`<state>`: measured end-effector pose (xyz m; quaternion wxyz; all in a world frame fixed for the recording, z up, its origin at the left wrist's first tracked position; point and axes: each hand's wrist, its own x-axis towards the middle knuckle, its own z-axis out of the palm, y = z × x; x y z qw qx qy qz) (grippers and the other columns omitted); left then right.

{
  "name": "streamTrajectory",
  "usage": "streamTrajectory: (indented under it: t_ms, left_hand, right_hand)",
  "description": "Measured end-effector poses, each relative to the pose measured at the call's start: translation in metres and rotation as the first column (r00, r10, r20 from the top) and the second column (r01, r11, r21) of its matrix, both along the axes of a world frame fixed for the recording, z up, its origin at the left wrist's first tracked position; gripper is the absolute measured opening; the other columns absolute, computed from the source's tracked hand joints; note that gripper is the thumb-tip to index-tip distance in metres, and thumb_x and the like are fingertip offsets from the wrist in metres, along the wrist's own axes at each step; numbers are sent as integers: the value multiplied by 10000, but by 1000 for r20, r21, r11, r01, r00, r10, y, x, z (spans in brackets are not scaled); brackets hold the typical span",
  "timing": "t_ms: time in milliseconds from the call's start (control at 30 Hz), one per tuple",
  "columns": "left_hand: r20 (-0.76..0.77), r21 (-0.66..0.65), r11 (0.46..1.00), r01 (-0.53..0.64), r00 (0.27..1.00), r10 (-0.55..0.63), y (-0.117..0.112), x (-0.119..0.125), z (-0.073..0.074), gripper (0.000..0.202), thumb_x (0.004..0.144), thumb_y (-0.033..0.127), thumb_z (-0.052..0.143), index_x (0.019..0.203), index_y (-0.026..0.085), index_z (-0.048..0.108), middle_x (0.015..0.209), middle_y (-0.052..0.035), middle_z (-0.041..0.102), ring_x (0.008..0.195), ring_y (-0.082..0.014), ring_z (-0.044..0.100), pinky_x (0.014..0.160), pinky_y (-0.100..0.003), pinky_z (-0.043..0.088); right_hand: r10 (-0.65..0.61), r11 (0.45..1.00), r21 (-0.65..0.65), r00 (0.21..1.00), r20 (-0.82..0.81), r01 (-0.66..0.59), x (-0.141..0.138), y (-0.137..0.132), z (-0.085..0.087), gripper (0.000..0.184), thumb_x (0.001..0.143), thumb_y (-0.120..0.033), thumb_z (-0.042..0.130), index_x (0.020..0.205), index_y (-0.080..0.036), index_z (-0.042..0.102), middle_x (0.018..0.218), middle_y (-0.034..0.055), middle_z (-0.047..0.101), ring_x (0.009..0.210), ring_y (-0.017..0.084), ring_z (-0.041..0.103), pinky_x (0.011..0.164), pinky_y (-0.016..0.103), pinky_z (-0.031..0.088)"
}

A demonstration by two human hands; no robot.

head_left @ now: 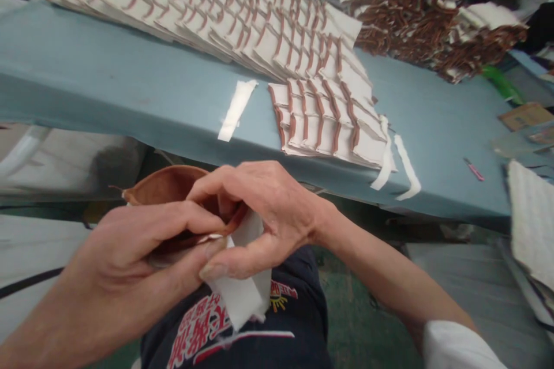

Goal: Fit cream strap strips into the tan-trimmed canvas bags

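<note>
In front of my lap I hold a curved brown piece, leather-like, with a pale underside. My left hand is closed, its thumb and fingers pinching the edge of this piece. From the right, my right hand bends over the same edge, closed on it, with its thumb beside the left thumb. A white strip hangs from under the fingers over a dark printed apron. Part of the brown edge is hidden by the fingers.
A blue-covered table runs across ahead. On it lie overlapping rows of white pieces with brown edges, loose white strips, a small pink-handled tool and a tall brown-and-white stack. Cardboard stands at right.
</note>
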<state>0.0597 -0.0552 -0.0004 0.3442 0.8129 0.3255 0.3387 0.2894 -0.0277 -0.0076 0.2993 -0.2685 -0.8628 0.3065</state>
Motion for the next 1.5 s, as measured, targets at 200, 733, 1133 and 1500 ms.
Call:
streamTrajectory:
  t_ms: [200,733,1133,1500]
  left_hand:
    - [-111,-423,895,141,972,-205,17,-20,-9,294,1038,362,614,974,215,859,891,10,855,714,-135,750,610,-142,538]
    - [-120,-457,883,109,976,-183,30,-22,-4,397,1029,394,608,678,207,617,651,64,521,551,-96,472,469,-148,378]
    - [-114,-245,941,235,956,-269,22,-33,-14,269,1078,272,614,825,239,697,683,82,682,560,-92,577,554,-178,400]
    - [-169,221,974,55,985,-17,3,-7,-12,238,971,174,599,742,236,594,587,87,594,475,-90,503,515,-257,331]
  right_hand:
    - [-15,1000,9,986,169,13,4,-5,-11,508,1007,-647,735,799,-194,638,638,-62,572,582,86,490,601,269,265]
    - [-81,992,119,948,308,46,-15,-12,3,340,1043,-335,674,734,-204,624,679,-18,623,625,134,440,637,333,210]
    - [87,940,-333,996,2,-82,-8,-11,-5,187,947,-316,691,814,-187,670,655,-74,570,574,76,472,605,230,330]
    - [32,952,-307,994,104,1,1,-16,12,400,1116,-353,355,769,-231,514,748,1,584,705,146,527,710,308,395]
